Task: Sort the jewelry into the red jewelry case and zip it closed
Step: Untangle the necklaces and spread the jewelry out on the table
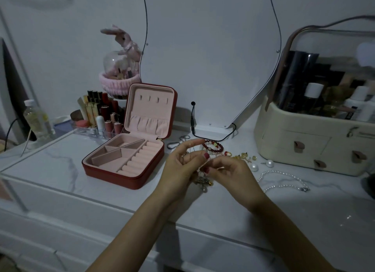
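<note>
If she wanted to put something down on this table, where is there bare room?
Bare top lies left of the open red case, and along the front edge below both hands. Right of the case it is crowded: bead bracelet, loose charms, pearl earrings and pearl necklace, up to the cream organizer.

jewelry between hands (203,181): tangled, blurred | cosmetics box (316,150): cut off right

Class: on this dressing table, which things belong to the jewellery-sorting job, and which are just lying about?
Job:
- open red jewelry case with pink lining
- fine thin chain held in left hand and right hand
- dark red bead bracelet
- white pearl necklace

Lying about:
- lipsticks in clear organiser
- cream cosmetics box
- plush pink rabbit
</note>
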